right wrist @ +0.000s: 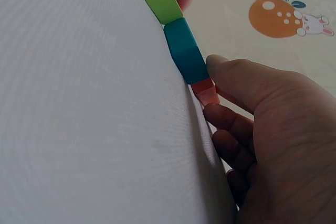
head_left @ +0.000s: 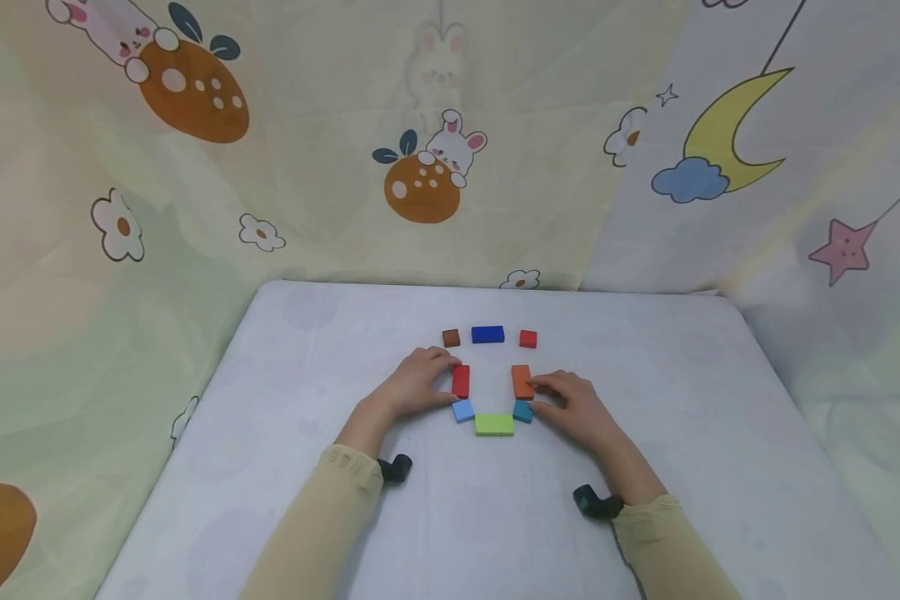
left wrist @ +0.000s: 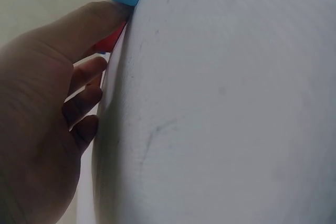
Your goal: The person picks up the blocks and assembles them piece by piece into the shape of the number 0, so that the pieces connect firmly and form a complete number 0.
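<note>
My left hand (head_left: pixel 418 383) is at the left side of an upright-lying red block (head_left: pixel 461 381), forefinger at its far end and thumb at its near end, holding it lengthwise. The thumb also meets a light blue block (head_left: pixel 462 411), seen at the top of the left wrist view. Opposite, my right hand (head_left: pixel 574 406) touches an orange block (head_left: pixel 521 381) with a fingertip. Its thumb rests against a teal block (right wrist: pixel 185 51), fingers loosely bent. Between the two small blue blocks lies a light green block (head_left: pixel 494 426).
Beyond the hands stand a brown block (head_left: pixel 451 337), a dark blue block (head_left: pixel 487 334) and a small red block (head_left: pixel 528 338) in a spaced row. A white cloth covers the table (head_left: pixel 480 533). Patterned fabric (head_left: pixel 330 167) hangs behind it.
</note>
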Available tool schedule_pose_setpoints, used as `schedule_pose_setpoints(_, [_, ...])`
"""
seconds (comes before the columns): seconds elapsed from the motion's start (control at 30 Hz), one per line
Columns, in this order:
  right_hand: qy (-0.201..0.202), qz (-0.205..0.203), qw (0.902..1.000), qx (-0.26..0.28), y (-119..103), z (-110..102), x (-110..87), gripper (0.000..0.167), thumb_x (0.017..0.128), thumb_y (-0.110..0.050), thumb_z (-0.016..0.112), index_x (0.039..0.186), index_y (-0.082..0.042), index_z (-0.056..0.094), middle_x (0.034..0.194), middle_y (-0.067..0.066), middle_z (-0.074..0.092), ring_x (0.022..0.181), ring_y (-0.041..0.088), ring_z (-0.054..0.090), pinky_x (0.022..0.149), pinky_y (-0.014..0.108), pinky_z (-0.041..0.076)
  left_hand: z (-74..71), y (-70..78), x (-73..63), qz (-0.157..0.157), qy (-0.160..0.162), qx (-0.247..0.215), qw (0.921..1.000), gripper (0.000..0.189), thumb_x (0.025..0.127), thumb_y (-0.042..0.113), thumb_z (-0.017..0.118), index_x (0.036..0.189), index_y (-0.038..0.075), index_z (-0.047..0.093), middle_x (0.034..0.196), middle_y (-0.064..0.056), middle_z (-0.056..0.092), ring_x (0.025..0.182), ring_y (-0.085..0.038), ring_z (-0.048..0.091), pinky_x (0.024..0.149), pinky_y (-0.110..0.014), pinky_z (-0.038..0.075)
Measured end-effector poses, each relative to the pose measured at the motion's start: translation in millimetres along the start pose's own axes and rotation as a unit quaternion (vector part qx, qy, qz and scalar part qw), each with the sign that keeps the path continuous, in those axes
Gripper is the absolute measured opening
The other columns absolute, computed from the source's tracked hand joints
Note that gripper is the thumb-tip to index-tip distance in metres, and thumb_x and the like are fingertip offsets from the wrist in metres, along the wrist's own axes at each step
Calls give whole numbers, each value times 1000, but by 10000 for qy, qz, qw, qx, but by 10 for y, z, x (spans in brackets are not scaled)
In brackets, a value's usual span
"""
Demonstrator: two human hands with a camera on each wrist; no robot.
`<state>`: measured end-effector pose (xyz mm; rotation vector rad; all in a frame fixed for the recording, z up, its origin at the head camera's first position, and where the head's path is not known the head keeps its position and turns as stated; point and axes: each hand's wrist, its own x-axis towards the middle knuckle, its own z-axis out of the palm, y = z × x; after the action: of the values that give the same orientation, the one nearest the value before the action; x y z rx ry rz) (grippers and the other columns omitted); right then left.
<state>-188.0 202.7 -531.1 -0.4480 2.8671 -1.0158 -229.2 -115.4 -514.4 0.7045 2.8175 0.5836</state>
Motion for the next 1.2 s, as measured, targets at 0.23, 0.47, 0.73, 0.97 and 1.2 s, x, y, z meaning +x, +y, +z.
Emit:
schedule_pose_setpoints(0.23, [4, 0, 10000, -2, 9, 13, -1, 41, 89, -37, 73, 128, -31, 63, 115, -6, 64, 112, 18, 55, 106, 54, 38, -48, -15, -10, 30, -281, -86, 9996, 67, 86, 48, 73, 146, 29, 47, 145, 1, 47, 134, -22, 40, 116, -41, 35])
schedule_pose_setpoints(0.47, [27, -21, 10000, 6, 10, 20, -2, 41, 89, -37, 73, 128, -31, 63, 115, -6, 65, 112, 18, 55, 105, 53, 39, -131, -67, -67, -163, -583, -597, 9964, 60, 92, 38, 67, 148, 34, 44, 150, 5, 44, 142, -18, 35, 116, -42, 36])
schedule_pose_setpoints(0.73, [4, -25, 10000, 56, 14, 6, 4, 42, 89, -38, 73, 129, -32, 63, 116, -7, 64, 112, 18, 55, 105, 53, 40, -20, -22, -186, -79, -67, -879, 9961, 50, 95, 45, 63, 143, 33, 52, 148, 2, 47, 141, -22, 38, 115, -46, 36])
schedule_pose_setpoints(0.97, [19, -64, 10000, -13, 26, 28, 10, 42, 89, -40, 71, 129, -31, 62, 117, -6, 65, 112, 18, 55, 103, 54, 41, 108, 71, -330, 6, 252, -919, 9954, 58, 93, 48, 64, 146, 34, 47, 155, 3, 39, 145, -24, 33, 117, -48, 33])
schedule_pose_setpoints(1.2, [7, -54, 10000, 46, 16, 22, 3, 42, 89, -39, 72, 129, -32, 62, 117, -7, 65, 114, 19, 55, 104, 55, 40, 217, 73, -367, 108, 488, -686, 9964, 64, 92, 53, 62, 150, 33, 41, 155, 1, 39, 145, -25, 33, 119, -49, 29])
